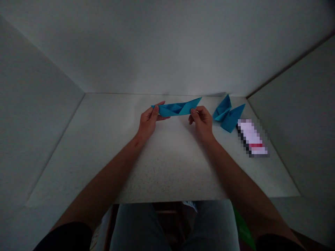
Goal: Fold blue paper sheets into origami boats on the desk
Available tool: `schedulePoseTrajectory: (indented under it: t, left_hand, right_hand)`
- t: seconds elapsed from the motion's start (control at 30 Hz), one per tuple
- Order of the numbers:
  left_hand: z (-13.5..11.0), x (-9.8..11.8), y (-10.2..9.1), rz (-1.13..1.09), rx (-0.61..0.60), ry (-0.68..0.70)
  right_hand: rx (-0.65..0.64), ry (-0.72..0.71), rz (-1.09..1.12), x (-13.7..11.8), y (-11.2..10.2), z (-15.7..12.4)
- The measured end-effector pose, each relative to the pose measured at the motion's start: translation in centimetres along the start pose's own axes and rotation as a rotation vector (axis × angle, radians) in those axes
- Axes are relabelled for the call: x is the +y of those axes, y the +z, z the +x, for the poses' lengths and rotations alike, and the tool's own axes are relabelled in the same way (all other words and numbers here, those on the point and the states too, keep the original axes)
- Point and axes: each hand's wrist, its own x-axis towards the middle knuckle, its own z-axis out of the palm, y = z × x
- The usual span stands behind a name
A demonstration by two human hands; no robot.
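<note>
A long, folded blue paper shape is held above the white table between both hands. My left hand pinches its left end with thumb and fingers closed. On its right part, my right hand has the fingers curled and pinched. The paper's right tip points up and to the right, past my right hand.
A second folded blue paper piece lies on the table to the right. Just beside it is a blurred-out flat rectangular object. White walls enclose the table at the back and both sides. My legs show below the front edge.
</note>
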Motion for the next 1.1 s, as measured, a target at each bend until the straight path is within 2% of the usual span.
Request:
schedulePoseTrajectory:
  t: [0.1,0.2,0.4,0.63,0.8,0.93,1.1]
  left_hand:
    - [0.3,-0.7,-0.2,-0.059,0.066,-0.030]
    - [0.5,-0.9,-0.4,-0.073,0.105,-0.049]
    - [0.0,0.2,-0.3,0.129,-0.052,-0.031]
    - [-0.5,0.5,-0.3,0.238,-0.116,-0.036]
    - [0.0,-0.8,-0.9,0.208,0.023,-0.053]
    - [0.7,-1.8,-1.0,0.128,0.120,-0.038]
    - [1.0,-1.9,-0.8,0.064,0.146,-0.052]
  right_hand:
    - [0.054,0.037,0.067,0.3,-0.1,0.3]
    - [0.026,0.048,0.097,0.4,0.1,0.3]
    - [-0.083,0.048,0.030,0.2,0.1,-0.1]
    - [-0.209,0.100,-0.138,-0.5,0.3,-0.8]
    - [-0.251,0.151,-0.171,-0.5,0.1,-0.8]
    - [-0.160,0.164,-0.183,0.0,0.0,-0.7]
    - [-0.044,0.038,-0.227,-0.3,-0.6,-0.7]
